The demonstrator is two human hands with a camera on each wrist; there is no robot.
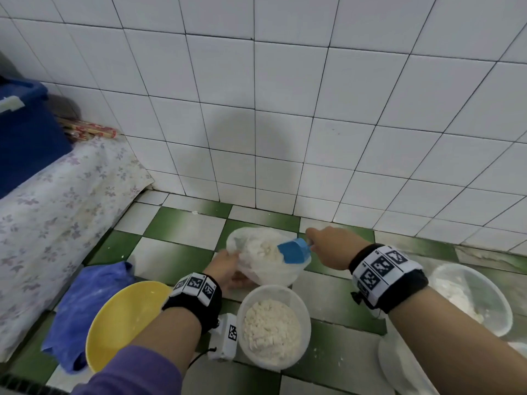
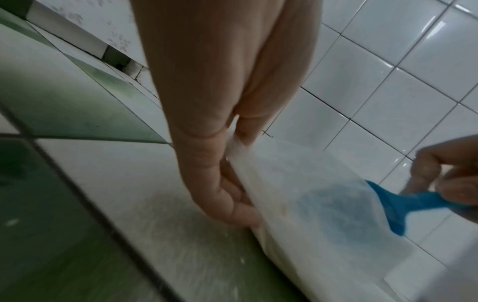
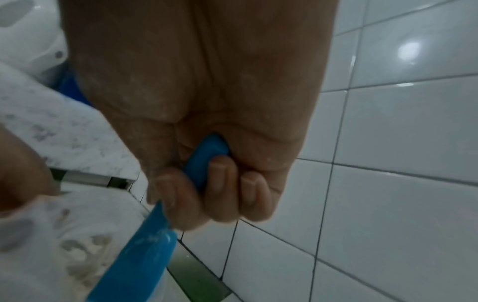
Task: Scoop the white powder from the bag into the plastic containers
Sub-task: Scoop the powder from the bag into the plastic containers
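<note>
holding the bag (image 1: 265, 260) rim pinched in the left hand (image 1: 225, 266) kept it open on the floor while the right hand (image 1: 332, 246) gripped the blue scoop (image 1: 293, 250) inside; best dug deep, lifted level toward the container (image 1: 273, 326) just beside.

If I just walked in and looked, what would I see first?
Probably the bright blue scoop in the middle, held by the right hand and dipping into the clear plastic bag of white powder, while the left hand pinches the bag's edge. Just in front sits a round plastic container already heaped with powder. Left of it, a big yellow bowl lies on the green-and-white tiled floor.
</note>
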